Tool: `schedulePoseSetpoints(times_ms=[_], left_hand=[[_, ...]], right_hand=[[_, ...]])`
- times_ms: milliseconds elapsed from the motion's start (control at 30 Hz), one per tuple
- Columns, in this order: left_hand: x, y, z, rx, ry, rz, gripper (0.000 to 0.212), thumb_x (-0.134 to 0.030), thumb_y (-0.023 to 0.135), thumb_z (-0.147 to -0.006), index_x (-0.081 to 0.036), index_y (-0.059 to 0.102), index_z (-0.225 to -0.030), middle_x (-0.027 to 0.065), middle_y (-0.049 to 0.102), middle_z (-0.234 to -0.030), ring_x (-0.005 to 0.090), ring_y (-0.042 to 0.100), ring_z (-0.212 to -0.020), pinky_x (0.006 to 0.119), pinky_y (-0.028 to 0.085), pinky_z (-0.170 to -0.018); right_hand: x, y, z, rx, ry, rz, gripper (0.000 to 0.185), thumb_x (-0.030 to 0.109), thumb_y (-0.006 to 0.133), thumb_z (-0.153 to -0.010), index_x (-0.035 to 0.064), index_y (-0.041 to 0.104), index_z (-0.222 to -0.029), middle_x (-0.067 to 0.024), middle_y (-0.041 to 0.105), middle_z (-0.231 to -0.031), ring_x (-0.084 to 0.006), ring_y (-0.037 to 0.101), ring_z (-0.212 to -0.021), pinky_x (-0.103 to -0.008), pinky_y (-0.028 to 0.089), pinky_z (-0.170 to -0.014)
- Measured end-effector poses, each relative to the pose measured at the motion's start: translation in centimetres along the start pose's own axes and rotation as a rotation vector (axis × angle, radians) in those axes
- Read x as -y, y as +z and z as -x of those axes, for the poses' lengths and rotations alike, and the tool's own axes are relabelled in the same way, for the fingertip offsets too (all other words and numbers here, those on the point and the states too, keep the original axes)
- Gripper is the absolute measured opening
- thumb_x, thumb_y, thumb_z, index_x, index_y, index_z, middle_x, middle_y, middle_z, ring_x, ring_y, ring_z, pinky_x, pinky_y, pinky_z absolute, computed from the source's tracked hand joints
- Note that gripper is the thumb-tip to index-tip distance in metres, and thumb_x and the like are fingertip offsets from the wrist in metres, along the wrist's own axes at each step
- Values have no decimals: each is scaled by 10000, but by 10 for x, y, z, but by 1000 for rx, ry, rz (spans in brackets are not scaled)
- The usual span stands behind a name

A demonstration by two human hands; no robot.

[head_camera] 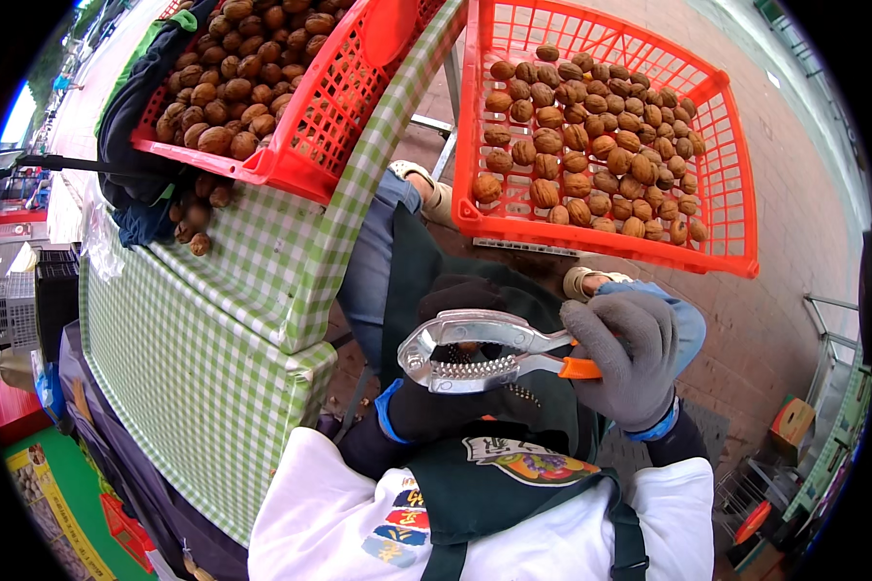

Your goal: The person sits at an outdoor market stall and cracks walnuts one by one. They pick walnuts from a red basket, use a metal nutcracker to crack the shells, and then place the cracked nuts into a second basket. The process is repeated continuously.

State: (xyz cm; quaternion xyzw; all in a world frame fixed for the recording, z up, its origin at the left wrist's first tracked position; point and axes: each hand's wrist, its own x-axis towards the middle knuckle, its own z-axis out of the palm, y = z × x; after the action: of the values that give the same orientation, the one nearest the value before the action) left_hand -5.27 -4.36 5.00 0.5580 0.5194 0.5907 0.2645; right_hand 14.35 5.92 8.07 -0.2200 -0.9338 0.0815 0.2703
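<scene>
My right hand (pixel 625 356), in a grey glove, grips the orange handles of a metal nutcracker (pixel 472 352) with toothed jaws. The jaws stand apart above my lap and point left. Behind and below them is my left hand (pixel 439 414) in a black glove, largely covered by the tool. A small brown patch, perhaps a walnut (pixel 469 347), shows through the gap between the jaws. Whether my left fingers hold it is hidden. A dark green apron (pixel 494 494) with a printed fruit picture covers my front.
Beyond my knees stands a red plastic basket (pixel 603 245) with a layer of walnuts (pixel 574 160). Another red crate (pixel 312 138), heaped with walnuts, rests on a table with a green checked cloth (pixel 203 348). Loose walnuts (pixel 200 245) and a dark jacket (pixel 134 109) lie beside it.
</scene>
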Motion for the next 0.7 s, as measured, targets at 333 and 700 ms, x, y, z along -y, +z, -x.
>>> schedulePoseSetpoints(times_ms=[333, 700], left_hand=[[8, -4, 19, 7, -180, 234, 903, -344, 929, -611, -47, 385, -1268, 132, 506, -1222, 257, 534, -1107, 396, 436, -941], [11, 5, 37, -169, -282, 287, 731, -216, 910, -624, -32, 482, -1188, 127, 577, -1083, 218, 610, -982, 351, 510, -806]], right_hand=[[-8, -4, 3, 6, 2, 80, 589, 142, 744, -632, 193, 647, -1210, -1, 549, -1043, -210, 553, -915, -362, 434, -788], [-5, -5, 1, -2, -39, 107, 564, 117, 725, -653, 198, 659, -1207, -2, 531, -1047, -207, 545, -936, -356, 434, -797]])
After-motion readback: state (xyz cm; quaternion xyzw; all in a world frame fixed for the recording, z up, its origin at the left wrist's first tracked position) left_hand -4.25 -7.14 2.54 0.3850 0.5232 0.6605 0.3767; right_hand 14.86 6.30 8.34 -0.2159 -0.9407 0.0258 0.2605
